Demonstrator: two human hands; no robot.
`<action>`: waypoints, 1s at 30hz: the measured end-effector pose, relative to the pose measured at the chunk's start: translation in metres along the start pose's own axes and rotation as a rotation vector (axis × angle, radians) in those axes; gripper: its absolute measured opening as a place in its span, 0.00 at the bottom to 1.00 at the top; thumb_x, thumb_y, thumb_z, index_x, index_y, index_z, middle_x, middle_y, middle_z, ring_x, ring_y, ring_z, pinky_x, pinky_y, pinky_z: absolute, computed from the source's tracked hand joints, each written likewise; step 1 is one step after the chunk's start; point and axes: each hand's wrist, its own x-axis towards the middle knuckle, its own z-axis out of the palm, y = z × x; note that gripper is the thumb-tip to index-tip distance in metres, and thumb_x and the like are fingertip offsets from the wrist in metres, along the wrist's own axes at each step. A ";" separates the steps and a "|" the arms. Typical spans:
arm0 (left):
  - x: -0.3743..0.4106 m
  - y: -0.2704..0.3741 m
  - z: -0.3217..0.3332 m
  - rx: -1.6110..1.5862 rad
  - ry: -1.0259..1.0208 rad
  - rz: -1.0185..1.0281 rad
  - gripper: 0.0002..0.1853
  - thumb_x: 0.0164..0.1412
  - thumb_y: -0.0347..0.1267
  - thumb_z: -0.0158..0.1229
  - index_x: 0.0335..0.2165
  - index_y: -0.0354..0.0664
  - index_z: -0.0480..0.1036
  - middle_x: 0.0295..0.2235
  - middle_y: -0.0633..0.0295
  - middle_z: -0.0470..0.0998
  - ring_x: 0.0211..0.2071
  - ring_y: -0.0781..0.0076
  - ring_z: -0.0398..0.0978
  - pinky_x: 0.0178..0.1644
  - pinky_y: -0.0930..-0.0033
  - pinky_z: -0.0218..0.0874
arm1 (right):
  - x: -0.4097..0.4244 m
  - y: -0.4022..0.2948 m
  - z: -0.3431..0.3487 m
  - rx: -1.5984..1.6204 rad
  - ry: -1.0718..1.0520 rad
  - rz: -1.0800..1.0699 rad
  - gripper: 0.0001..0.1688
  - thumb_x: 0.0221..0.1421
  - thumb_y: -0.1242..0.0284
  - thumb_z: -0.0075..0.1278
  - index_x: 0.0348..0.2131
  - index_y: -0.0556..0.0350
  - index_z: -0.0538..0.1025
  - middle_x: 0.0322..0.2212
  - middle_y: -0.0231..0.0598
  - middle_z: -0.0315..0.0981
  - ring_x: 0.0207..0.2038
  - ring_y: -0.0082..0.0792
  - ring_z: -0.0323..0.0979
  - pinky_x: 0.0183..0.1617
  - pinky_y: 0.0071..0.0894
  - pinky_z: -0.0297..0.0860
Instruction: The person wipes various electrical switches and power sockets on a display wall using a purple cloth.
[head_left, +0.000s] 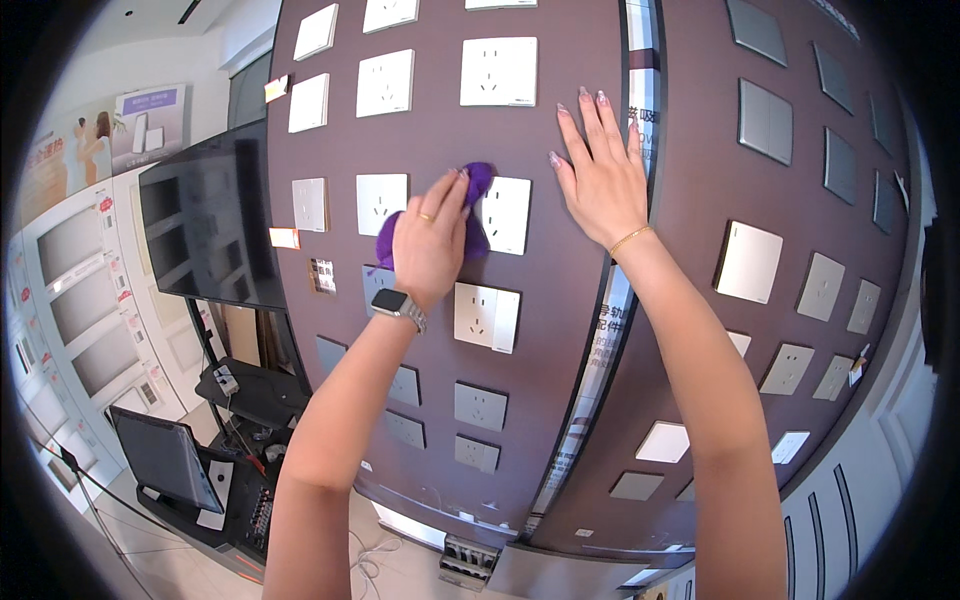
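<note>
My left hand (433, 232) holds a bunched purple cloth (477, 187) against a brown display panel (555, 300). The cloth overlaps the left edge of a white socket plate (510, 216). Just left of it is another white socket plate (381, 202). Spread flat, my right hand (604, 165) rests on the panel with nothing in it, its edge beside a dark-framed vertical strip (645, 45). Above and between the hands sits a larger white socket plate (498, 71). Below the cloth is a socket plate with a switch (486, 318); my left wrist partly hides a grey plate (377, 283).
Grey switch plates (765, 120) and a gold switch plate (750, 261) are mounted right of the strip. At left stand a large black screen (214, 217), a computer monitor (166, 457) and a keyboard (260, 516). A white cable (367, 559) lies on the floor.
</note>
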 end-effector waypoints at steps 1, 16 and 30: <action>-0.007 0.001 0.003 0.049 -0.012 0.037 0.22 0.56 0.25 0.55 0.52 0.40 0.71 0.52 0.62 0.72 0.39 0.60 0.71 0.43 0.61 0.65 | -0.002 -0.001 0.000 -0.024 -0.004 0.004 0.32 0.66 0.56 0.39 0.64 0.43 0.60 0.67 0.39 0.47 0.70 0.37 0.40 0.70 0.55 0.42; -0.012 -0.002 0.002 -0.026 -0.036 -0.155 0.19 0.62 0.25 0.53 0.52 0.37 0.70 0.43 0.52 0.70 0.40 0.50 0.72 0.43 0.56 0.66 | -0.005 -0.003 -0.001 -0.075 -0.001 0.019 0.33 0.66 0.55 0.38 0.65 0.42 0.59 0.68 0.37 0.43 0.71 0.35 0.39 0.71 0.52 0.43; 0.045 0.024 0.011 -0.079 0.019 0.181 0.17 0.56 0.22 0.56 0.46 0.41 0.75 0.43 0.61 0.76 0.39 0.57 0.71 0.43 0.62 0.66 | -0.004 -0.004 0.000 -0.076 0.011 0.018 0.33 0.64 0.56 0.41 0.65 0.42 0.59 0.67 0.38 0.46 0.70 0.36 0.41 0.70 0.53 0.44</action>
